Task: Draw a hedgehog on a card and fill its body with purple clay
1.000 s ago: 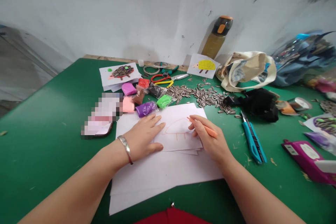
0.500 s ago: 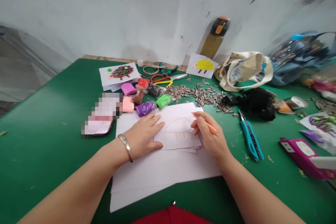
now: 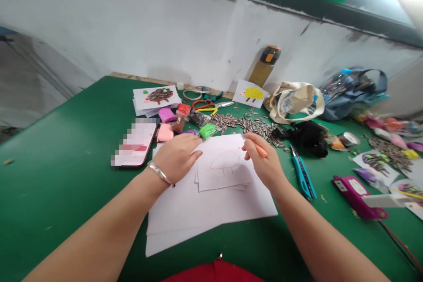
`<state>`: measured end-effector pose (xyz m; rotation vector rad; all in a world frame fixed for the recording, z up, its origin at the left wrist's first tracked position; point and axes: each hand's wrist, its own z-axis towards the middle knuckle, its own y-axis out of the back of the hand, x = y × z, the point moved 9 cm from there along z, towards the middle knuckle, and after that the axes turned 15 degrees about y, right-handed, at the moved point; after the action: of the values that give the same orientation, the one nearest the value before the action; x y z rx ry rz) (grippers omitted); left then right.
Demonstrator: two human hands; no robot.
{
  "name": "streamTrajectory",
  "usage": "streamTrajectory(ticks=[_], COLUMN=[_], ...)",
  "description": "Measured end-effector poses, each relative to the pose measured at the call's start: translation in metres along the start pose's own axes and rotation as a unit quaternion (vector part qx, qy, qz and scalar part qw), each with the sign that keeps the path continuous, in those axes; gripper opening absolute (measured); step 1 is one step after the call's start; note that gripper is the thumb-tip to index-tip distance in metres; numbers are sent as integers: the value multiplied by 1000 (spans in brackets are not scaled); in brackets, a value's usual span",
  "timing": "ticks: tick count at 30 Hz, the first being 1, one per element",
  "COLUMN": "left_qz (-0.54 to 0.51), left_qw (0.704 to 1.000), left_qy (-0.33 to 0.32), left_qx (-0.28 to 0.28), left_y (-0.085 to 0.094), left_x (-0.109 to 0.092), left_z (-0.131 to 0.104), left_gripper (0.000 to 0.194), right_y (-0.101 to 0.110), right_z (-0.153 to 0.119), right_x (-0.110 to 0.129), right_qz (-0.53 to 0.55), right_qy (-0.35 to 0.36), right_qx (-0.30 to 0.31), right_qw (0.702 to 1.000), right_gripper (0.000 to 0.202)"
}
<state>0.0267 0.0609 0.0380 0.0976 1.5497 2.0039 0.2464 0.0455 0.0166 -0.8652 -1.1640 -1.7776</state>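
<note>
A small sheet of white paper (image 3: 216,180) bears a thin orange outline of a rounded animal with a pointed snout and two legs. It lies on larger white sheets (image 3: 185,216). My left hand (image 3: 176,156), wearing a silver bracelet (image 3: 158,172), is at the small sheet's upper left. Its fingers reach forward and its thumb stands apart, with nothing seen in its grasp. That hand partly covers a purple clay packet (image 3: 191,132). My right hand (image 3: 264,158) is closed around an orange pen (image 3: 261,150) at the drawing's right; the tip is hidden by the fingers.
Clay packets, green (image 3: 207,131) and pink (image 3: 165,132), sit beyond the paper beside sunflower seeds (image 3: 261,128) and scissors (image 3: 224,104). A phone (image 3: 137,143) lies left. To the right are a utility knife (image 3: 302,174), a magenta device (image 3: 355,196) and a cloth bag (image 3: 297,105).
My left hand has come off the drawing, moving up and left over the purple packet. My right hand still holds the pen beside the drawing. The camera view has tilted upward and shifted right.
</note>
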Motion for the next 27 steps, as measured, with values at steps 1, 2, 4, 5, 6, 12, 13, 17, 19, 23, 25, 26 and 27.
streamTrajectory(ticks=[1,2,4,5,6,12,13,17,19,23,25,26,27], left_qz=[6,13,26,32,38,78,84,83,78,74,67,60,49], left_qw=[1000,1000,999,998,998,989,989,988,987,986,987,986,985], left_qy=[5,15,34,44,57,117,118,126,138,146,148,155,166], left_qx=[-11,-15,-3,4,11,41,43,38,34,19,4,-3,-8], left_y=[0,-1,-8,-12,-16,-30,-32,-34,-36,-35,-32,-29,-25], left_x=[3,7,16,20,25,45,46,51,56,62,61,61,61], left_z=[2,5,9,10,12,15,15,17,18,19,19,20,20], left_gripper=[31,30,31,31,32,42,43,44,42,40,39,39,40], right_y=[-3,-7,-18,-24,-29,-18,-8,25,29,12,5,2,1], right_z=[2,4,6,7,7,8,8,17,22,27,26,26,25], right_x=[0,1,3,5,7,4,-3,-29,-38,-42,-36,-34,-32], right_qz=[9,24,57,71,82,64,36,-62,-124,-193,-211,-221,-233], right_qy=[3,6,17,25,33,55,44,24,34,100,146,163,174], right_qx=[-2,-5,-8,-7,-5,-35,-49,-95,-88,-14,6,14,23], right_qw=[1000,1000,998,997,996,996,997,993,988,976,967,961,956], right_gripper=[35,37,41,43,44,40,36,31,34,34,35,35,35])
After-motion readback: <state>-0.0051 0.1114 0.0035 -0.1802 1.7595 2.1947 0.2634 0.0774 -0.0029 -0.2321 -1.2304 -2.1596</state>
